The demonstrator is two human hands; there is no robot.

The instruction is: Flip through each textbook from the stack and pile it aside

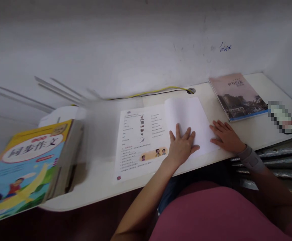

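An open book lies on the white desk, its left page printed with text, small pictures and a cartoon strip. Its right page is blank white and curves up near the fold. My left hand rests on the book near the fold, fingers spread. At the right edge of the blank page, my right hand lies flat with fingers apart, a grey band on its wrist. Neither hand grips anything.
A stack of books with a yellow and blue cover stands at the left. Right of the open book lies a history book, beside a pixelated object. A yellow cable runs along the wall into a desk hole.
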